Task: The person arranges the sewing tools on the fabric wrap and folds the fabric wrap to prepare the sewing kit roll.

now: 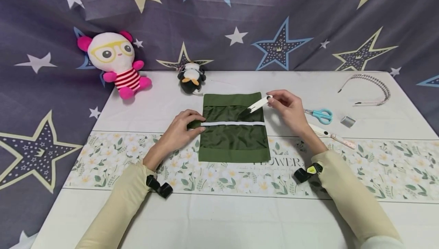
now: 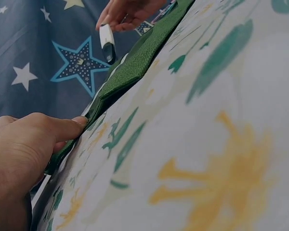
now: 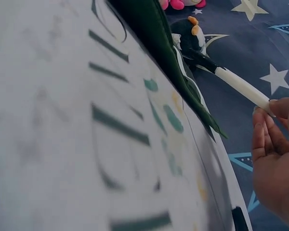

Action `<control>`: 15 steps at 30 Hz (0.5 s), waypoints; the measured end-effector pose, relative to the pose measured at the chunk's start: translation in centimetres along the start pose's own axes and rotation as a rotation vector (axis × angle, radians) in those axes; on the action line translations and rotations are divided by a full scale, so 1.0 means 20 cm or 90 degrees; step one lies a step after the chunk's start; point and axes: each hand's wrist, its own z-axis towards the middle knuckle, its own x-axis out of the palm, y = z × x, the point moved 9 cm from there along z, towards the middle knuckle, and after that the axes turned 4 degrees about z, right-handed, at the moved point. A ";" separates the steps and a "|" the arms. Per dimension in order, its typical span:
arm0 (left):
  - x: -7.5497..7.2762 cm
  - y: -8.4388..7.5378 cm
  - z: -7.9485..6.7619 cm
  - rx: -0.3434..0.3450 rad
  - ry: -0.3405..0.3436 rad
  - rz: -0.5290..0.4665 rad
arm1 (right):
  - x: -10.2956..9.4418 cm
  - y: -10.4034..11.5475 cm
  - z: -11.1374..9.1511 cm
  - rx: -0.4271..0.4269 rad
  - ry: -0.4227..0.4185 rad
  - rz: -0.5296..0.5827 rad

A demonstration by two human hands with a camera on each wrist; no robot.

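A green cloth piece, with plain bands at both ends and a white strip across its middle, lies flat on the table. My left hand pinches its left edge at the strip's end, thumb on the near side; the left wrist view shows the thumb on the green edge. Between thumb and fingertips, my right hand holds a slim white tool by its end. The tool's black tip points down and left, over the cloth's upper half. In the right wrist view the white handle slants to its dark tip.
Right of the cloth lie blue-handled scissors, a grey spool, a white tool with a pinkish end and a headband. A penguin plush and a pink-eared plush toy sit at the back. Behind hangs a star-patterned curtain.
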 end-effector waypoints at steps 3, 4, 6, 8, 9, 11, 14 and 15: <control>0.00 0.00 0.00 -0.002 0.000 -0.001 | 0.04 -0.01 0.02 -0.001 0.013 -0.002; 0.00 0.00 0.00 -0.002 -0.001 -0.001 | 0.05 -0.01 0.03 0.000 0.017 0.000; 0.00 0.00 0.00 -0.001 -0.001 -0.002 | 0.08 -0.01 0.04 0.000 0.023 0.001; 0.00 0.00 0.00 -0.001 -0.001 -0.002 | 0.11 -0.01 0.06 0.000 0.031 0.001; 0.00 0.00 0.00 -0.001 -0.001 -0.003 | 0.12 -0.01 0.06 -0.002 0.035 0.000; 0.00 0.00 0.00 -0.002 -0.001 -0.003 | 0.14 -0.02 0.08 -0.002 0.042 -0.003; 0.00 0.00 0.00 -0.004 0.000 -0.005 | 0.18 -0.03 0.10 0.003 0.051 -0.003; 0.00 0.00 0.00 -0.004 0.000 -0.006 | 0.19 -0.03 0.11 0.007 0.054 -0.004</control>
